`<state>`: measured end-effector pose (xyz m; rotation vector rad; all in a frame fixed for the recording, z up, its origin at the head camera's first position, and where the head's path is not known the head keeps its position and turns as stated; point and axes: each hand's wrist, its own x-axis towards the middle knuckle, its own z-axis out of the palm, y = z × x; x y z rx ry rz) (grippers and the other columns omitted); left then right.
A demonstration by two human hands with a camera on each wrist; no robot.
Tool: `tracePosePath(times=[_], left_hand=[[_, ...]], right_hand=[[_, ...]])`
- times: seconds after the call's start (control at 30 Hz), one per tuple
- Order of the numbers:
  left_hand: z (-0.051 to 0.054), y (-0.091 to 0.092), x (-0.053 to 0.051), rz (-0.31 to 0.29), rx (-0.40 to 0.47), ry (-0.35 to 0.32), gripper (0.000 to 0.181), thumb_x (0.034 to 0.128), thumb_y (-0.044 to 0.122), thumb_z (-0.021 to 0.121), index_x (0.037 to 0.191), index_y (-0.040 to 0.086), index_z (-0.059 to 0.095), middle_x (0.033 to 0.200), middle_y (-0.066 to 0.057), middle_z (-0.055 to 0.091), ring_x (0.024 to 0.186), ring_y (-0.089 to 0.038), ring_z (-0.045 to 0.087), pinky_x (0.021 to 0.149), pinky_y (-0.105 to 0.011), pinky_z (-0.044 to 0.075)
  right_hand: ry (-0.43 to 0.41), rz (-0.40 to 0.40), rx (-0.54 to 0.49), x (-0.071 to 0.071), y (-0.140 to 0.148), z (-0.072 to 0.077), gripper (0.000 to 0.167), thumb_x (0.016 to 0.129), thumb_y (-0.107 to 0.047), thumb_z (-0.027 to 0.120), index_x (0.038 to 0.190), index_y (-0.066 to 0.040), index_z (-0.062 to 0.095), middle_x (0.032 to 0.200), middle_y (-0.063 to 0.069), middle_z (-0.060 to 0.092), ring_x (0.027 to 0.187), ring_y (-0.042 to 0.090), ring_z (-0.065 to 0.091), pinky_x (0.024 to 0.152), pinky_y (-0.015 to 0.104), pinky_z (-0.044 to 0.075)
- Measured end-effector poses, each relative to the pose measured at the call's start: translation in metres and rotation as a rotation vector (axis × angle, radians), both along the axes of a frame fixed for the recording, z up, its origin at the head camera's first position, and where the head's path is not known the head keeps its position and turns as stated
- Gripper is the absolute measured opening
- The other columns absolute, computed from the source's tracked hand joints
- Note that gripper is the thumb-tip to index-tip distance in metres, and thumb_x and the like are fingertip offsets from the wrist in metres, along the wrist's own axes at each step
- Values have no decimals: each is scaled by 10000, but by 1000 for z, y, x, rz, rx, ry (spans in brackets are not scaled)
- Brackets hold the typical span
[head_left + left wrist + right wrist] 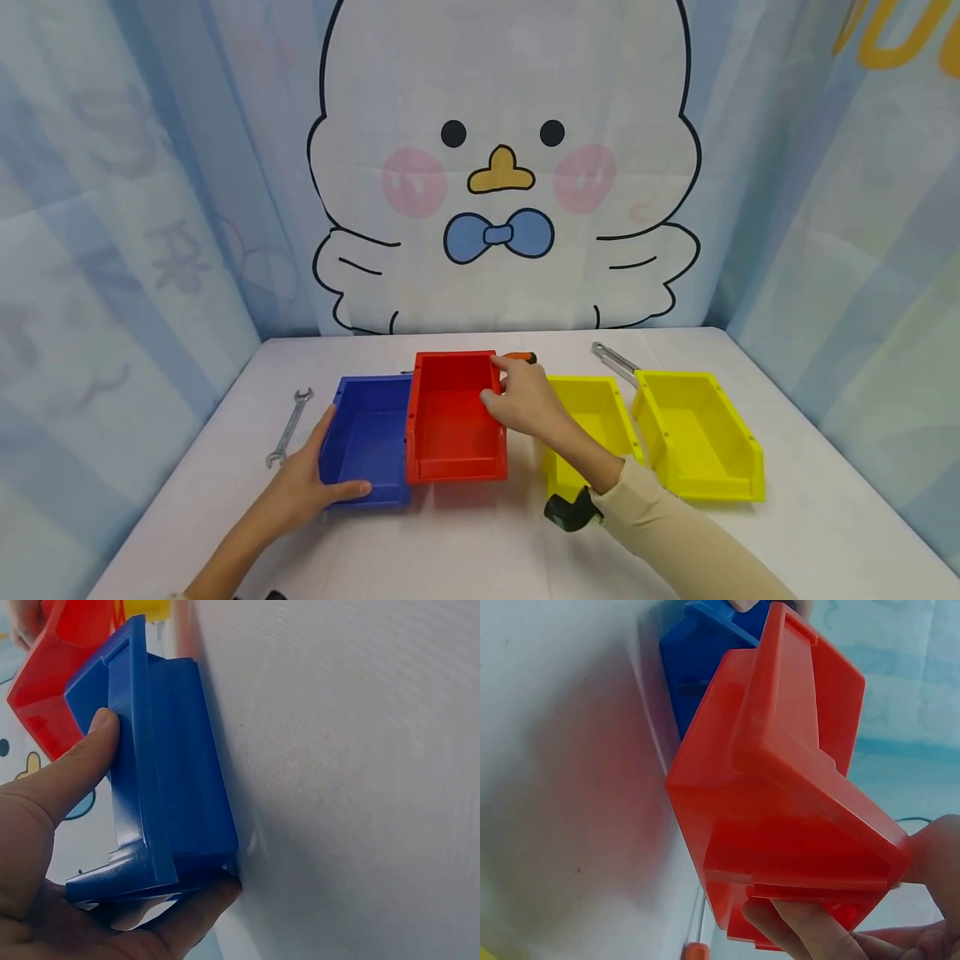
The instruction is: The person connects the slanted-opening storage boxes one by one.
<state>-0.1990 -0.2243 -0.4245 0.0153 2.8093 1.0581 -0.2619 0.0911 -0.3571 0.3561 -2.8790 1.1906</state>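
Centrally, the red bin [452, 417] is raised off the table [480, 558], its right wall pinched by the right hand [528, 402], forearm [588, 454] slanting inward; left of it, the left hand [306, 477] grips the blue bin [371, 437], thumb [348, 491] at the front edge.

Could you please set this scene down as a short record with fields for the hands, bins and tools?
Left hand: grips the blue bin
Right hand: holds the red bin, raised above the table
Other bins: left yellow bin and right yellow bin
Tools: wrench left of the blue bin; orange-handled tool partly hidden behind the red bin; metal tool partly hidden by the right yellow bin
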Motion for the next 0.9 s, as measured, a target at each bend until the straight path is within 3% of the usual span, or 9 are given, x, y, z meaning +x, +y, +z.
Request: tracePosePath(times=[0.2,0.57,0.63,0.7,0.8,0.9], left_hand=[[2,0,-1,-1,-4,8,1367,812,517,898,1711,108,-47,1739,-332,120,1563,-602,227,1224,-758,290],[1,2,-3,1,3,13,1374,809,516,901,1708,93,-47,1745,-319,113,1568,-596,224,1225,-755,298],[0,1,-3,0,1,18,1374,806,516,903,1708,91,-43,1743,-322,117,1565,-598,226,1225,-755,300],[0,1,-3,-2,2,20,1375,806,517,902,1709,92,-43,1742,-322,118,1566,-596,223,1226,-754,298],[-1,1,-3,-1,2,17,1377,806,522,901,1709,97,-47,1743,-321,118,1566,-595,225,1226,-755,298],[-1,1,-3,-1,5,11,1378,808,523,899,1709,103,-54,1746,-317,112,1569,-594,222,1225,-759,296]], right_hand=[[35,8,46,0,-1,1,609,963,-95,634,1556,-33,514,486,-6,401,412,127,300,470,201,327],[57,16,82,-1,-1,-3,597,987,-124,659,1558,-32,513,541,74,566,428,161,399,527,219,475],[95,-10,120,-1,-2,-4,587,996,-185,692,1546,-50,536,691,94,681,536,168,522,594,253,567],[146,-49,175,1,-4,-4,585,995,-261,719,1524,-67,561,939,123,751,762,205,647,735,324,648],[242,-101,232,4,-9,-3,572,983,-327,741,1484,-92,595,1243,126,697,1092,254,619,896,393,656],[345,-84,191,5,-14,-2,524,978,-290,740,1446,-87,621,1299,152,649,1186,296,569,920,421,647]])
